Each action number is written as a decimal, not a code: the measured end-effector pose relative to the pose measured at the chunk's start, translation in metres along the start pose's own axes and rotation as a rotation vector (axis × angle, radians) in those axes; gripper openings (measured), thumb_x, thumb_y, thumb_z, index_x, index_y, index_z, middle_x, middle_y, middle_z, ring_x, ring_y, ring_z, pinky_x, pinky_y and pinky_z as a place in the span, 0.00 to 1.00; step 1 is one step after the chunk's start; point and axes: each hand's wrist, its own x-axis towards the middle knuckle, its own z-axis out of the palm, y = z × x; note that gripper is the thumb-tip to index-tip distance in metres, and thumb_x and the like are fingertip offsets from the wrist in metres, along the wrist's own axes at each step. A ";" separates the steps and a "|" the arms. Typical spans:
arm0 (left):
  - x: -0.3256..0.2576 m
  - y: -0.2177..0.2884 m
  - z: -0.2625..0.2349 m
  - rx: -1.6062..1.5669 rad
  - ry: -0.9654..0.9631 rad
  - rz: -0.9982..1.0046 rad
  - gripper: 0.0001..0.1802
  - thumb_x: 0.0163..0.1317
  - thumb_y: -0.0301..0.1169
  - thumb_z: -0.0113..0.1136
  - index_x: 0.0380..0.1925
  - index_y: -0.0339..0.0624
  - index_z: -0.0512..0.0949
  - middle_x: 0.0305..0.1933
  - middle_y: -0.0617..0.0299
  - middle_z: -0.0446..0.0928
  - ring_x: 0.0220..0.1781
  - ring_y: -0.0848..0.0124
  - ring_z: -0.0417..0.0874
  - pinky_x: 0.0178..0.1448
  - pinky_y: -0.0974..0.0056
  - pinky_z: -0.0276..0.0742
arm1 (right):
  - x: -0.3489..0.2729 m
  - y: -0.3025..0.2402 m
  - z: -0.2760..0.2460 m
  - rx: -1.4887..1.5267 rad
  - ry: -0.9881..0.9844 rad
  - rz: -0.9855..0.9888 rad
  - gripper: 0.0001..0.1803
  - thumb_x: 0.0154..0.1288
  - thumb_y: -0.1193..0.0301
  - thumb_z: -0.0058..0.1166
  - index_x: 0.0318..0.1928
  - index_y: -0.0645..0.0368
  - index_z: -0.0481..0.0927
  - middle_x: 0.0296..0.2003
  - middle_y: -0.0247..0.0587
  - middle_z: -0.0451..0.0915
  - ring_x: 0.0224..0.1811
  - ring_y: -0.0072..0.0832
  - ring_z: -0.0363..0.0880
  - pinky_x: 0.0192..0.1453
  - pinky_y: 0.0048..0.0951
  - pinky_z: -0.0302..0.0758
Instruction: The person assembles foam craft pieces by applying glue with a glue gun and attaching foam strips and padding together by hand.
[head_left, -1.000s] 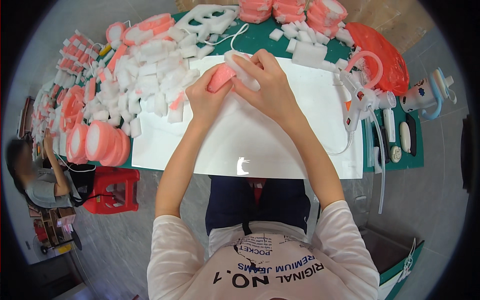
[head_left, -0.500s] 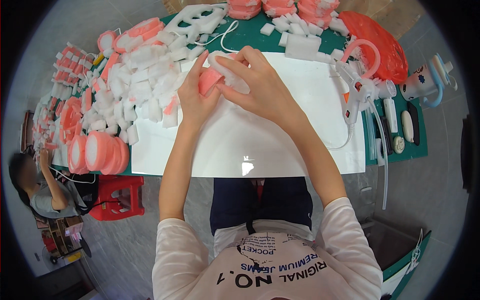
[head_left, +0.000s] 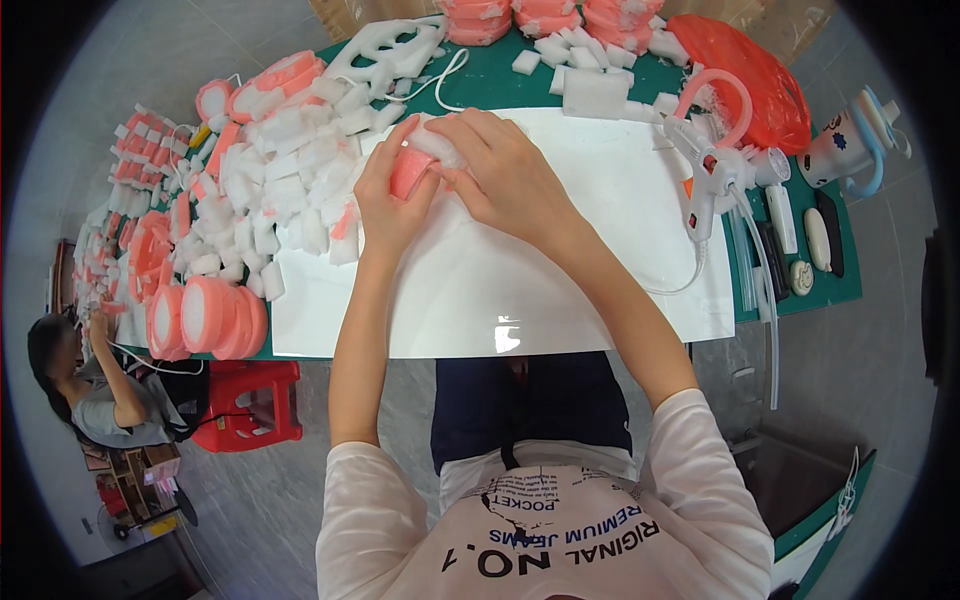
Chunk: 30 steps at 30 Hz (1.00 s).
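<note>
Over the white board (head_left: 620, 280), both my hands hold a foam piece with a curved pink band (head_left: 410, 172) and a white part (head_left: 436, 148). My left hand (head_left: 388, 205) is closed around its left side, the thumb pointing up against the pink band. From the right, my right hand (head_left: 510, 178) presses its fingers over the white part, thumb near the pink edge. The fingers hide much of the piece. Close to my left hand lies a heap of loose white foam blocks (head_left: 295, 150) mixed with pink bits.
At right, a white glue gun (head_left: 708, 175) with a cable rests beside a red plastic bag (head_left: 750, 85) and a tumbler (head_left: 835, 148). Round pink-and-white foam pieces (head_left: 215, 315) stand at left. A co-worker (head_left: 100, 390) sits at the far left near a red stool (head_left: 250, 405).
The fingers of my right hand have come down flatter and closer together over the white foam. My left hand keeps its hold. The whole view has shifted slightly.
</note>
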 end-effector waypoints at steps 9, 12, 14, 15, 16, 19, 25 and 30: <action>0.002 0.001 -0.002 -0.042 -0.008 -0.024 0.26 0.42 0.20 0.57 0.48 0.41 0.73 0.45 0.58 0.77 0.39 0.70 0.77 0.46 0.69 0.71 | -0.003 0.004 0.010 -0.108 0.104 -0.039 0.18 0.45 0.68 0.57 0.41 0.58 0.76 0.31 0.38 0.74 0.31 0.31 0.73 0.34 0.29 0.68; 0.003 0.000 -0.003 -0.052 -0.007 -0.010 0.26 0.42 0.20 0.57 0.48 0.41 0.73 0.46 0.58 0.77 0.39 0.70 0.77 0.46 0.70 0.71 | -0.003 0.005 0.011 0.039 0.140 0.012 0.16 0.50 0.68 0.56 0.41 0.58 0.77 0.27 0.40 0.76 0.26 0.29 0.74 0.29 0.28 0.69; 0.004 0.001 -0.002 -0.060 -0.005 -0.032 0.26 0.42 0.21 0.57 0.48 0.41 0.73 0.46 0.58 0.76 0.39 0.70 0.77 0.46 0.70 0.71 | -0.005 0.006 0.011 0.187 0.097 0.132 0.14 0.52 0.68 0.55 0.40 0.59 0.78 0.23 0.40 0.76 0.22 0.29 0.73 0.26 0.27 0.68; 0.004 0.002 -0.002 -0.068 -0.006 -0.052 0.27 0.41 0.21 0.57 0.48 0.41 0.73 0.46 0.58 0.76 0.39 0.70 0.77 0.46 0.70 0.71 | -0.006 0.007 0.011 0.333 0.055 0.253 0.12 0.55 0.68 0.54 0.38 0.59 0.78 0.20 0.41 0.76 0.18 0.29 0.73 0.23 0.26 0.68; 0.004 0.001 -0.003 -0.068 -0.005 -0.052 0.27 0.41 0.21 0.57 0.48 0.41 0.73 0.46 0.58 0.76 0.39 0.70 0.77 0.46 0.70 0.71 | -0.006 0.008 0.015 0.332 0.055 0.252 0.12 0.55 0.68 0.54 0.38 0.59 0.78 0.20 0.41 0.76 0.18 0.29 0.73 0.23 0.26 0.68; 0.003 -0.002 -0.003 -0.073 -0.006 -0.051 0.26 0.41 0.21 0.57 0.47 0.40 0.73 0.47 0.59 0.76 0.39 0.71 0.77 0.46 0.70 0.71 | -0.008 0.011 0.024 0.408 0.146 0.246 0.09 0.57 0.70 0.52 0.37 0.61 0.78 0.12 0.38 0.70 0.12 0.23 0.67 0.19 0.22 0.64; 0.004 -0.001 -0.003 -0.109 -0.010 -0.116 0.25 0.43 0.22 0.58 0.47 0.39 0.73 0.47 0.58 0.76 0.42 0.71 0.77 0.48 0.69 0.71 | -0.011 0.014 0.029 0.614 0.081 0.429 0.08 0.59 0.74 0.48 0.38 0.62 0.78 0.11 0.30 0.65 0.13 0.12 0.60 0.18 0.16 0.59; 0.003 -0.003 -0.004 -0.120 0.000 -0.131 0.24 0.43 0.23 0.58 0.46 0.39 0.73 0.47 0.59 0.76 0.42 0.71 0.77 0.48 0.69 0.71 | -0.012 0.013 0.031 0.864 0.048 0.560 0.10 0.61 0.73 0.47 0.42 0.60 0.76 0.11 0.27 0.69 0.13 0.12 0.62 0.18 0.16 0.61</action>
